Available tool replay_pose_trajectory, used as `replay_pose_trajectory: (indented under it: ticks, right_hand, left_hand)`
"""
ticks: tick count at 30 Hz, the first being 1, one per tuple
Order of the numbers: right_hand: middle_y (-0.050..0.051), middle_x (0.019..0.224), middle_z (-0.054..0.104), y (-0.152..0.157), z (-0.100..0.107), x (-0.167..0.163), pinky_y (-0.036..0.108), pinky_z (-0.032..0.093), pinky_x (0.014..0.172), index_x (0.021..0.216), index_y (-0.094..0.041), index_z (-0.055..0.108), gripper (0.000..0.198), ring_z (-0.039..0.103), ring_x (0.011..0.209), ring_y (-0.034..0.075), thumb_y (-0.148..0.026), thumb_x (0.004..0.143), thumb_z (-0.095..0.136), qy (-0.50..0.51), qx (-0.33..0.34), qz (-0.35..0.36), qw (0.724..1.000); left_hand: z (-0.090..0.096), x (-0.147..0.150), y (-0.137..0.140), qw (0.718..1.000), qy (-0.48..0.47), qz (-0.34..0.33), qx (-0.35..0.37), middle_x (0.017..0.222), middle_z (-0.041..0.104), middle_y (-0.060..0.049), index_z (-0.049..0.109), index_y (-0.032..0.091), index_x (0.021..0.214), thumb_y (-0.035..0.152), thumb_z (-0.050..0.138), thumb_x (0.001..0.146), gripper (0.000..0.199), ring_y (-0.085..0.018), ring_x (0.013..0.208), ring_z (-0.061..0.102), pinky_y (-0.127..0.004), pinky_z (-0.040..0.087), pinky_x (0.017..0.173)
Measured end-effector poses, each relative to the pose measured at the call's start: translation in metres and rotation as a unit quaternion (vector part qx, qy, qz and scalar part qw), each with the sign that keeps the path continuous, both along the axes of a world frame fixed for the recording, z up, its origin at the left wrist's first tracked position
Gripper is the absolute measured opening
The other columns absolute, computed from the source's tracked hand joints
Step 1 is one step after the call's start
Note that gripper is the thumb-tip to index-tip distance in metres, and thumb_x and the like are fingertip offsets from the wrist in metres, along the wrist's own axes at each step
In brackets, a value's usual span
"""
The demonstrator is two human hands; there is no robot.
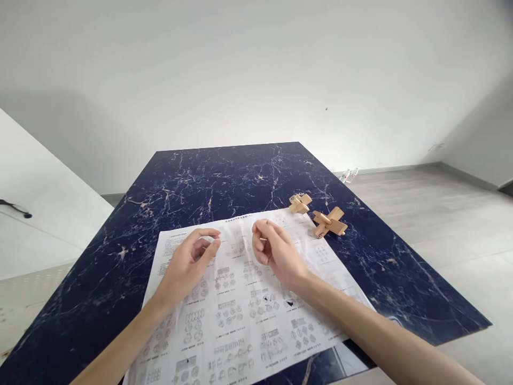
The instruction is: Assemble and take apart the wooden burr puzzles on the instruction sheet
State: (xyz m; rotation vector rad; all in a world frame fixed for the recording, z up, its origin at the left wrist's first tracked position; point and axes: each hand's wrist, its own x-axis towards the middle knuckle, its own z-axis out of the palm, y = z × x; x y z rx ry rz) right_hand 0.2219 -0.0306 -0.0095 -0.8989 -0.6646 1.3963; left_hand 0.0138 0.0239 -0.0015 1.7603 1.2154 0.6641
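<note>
A large white printed sheet (234, 326), covered with rows of small diagrams, is spread over the near part of the dark blue table. Above its left half, my left hand (192, 259) is loosely curled, with a gap between thumb and index finger and nothing visible in it. My right hand (276, 251) hovers over the sheet's right half, fingers bent and slightly apart, also with no object showing. Beyond it, at the sheet's top right edge, sit two wooden interlocking puzzles: a smaller block-like one (300, 203) and a cross-shaped one (330, 222). Neither hand touches them.
The blue marble-patterned table (224, 176) reaches toward a white wall (224, 80). Clear bottle-like items (349, 174) with red marks show past its right edge. A dark flat object (352, 357) lies partly under the sheet, near my right forearm.
</note>
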Motion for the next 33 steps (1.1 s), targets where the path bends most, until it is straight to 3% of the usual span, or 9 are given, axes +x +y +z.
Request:
replay_pose_trajectory:
  ticks: [4, 9, 25, 33]
  right_hand:
    - [-0.007, 0.058, 0.051, -0.001, -0.006, -0.006, 0.025, 0.031, 0.047, 0.083, -0.022, 0.058, 0.032, 0.041, 0.044, 0.008, -0.050, 0.099, 0.062, -0.109, 0.024, 0.048, 0.993]
    - [-0.008, 0.056, 0.050, 0.002, -0.014, -0.008, 0.025, 0.034, 0.048, 0.084, -0.023, 0.058, 0.032, 0.042, 0.045, 0.009, -0.050, 0.100, 0.059, -0.174, 0.017, 0.056, 0.983]
    - [-0.009, 0.056, 0.050, 0.002, -0.011, -0.005, 0.026, 0.034, 0.049, 0.084, -0.023, 0.057, 0.030, 0.043, 0.045, 0.009, -0.047, 0.101, 0.057, -0.206, 0.008, 0.057, 0.977]
    - [-0.008, 0.058, 0.051, 0.011, -0.013, 0.009, 0.027, 0.032, 0.050, 0.084, -0.023, 0.057, 0.029, 0.044, 0.048, 0.010, -0.047, 0.099, 0.058, -0.208, 0.002, -0.008, 0.978]
  left_hand:
    - [0.003, 0.001, 0.000, 1.000, 0.003, -0.001, 0.000, 0.074, 0.061, 0.001, 0.066, 0.025, 0.121, 0.066, 0.064, 0.095, 0.049, -0.019, 0.070, 0.055, -0.030, 0.042, 0.062]
    - [0.002, 0.001, 0.000, 1.000, 0.014, -0.007, 0.007, 0.071, 0.060, 0.002, 0.067, 0.026, 0.115, 0.067, 0.063, 0.095, 0.046, -0.018, 0.069, 0.056, -0.028, 0.041, 0.061]
    - [0.000, 0.002, 0.001, 0.999, 0.037, -0.018, 0.022, 0.067, 0.056, 0.002, 0.069, 0.027, 0.110, 0.063, 0.061, 0.097, 0.040, -0.016, 0.059, 0.049, -0.027, 0.036, 0.052]
    - [0.001, 0.000, 0.002, 0.999, 0.043, -0.009, 0.023, 0.065, 0.054, 0.003, 0.069, 0.026, 0.107, 0.063, 0.061, 0.097, 0.039, -0.015, 0.055, 0.045, -0.027, 0.034, 0.051]
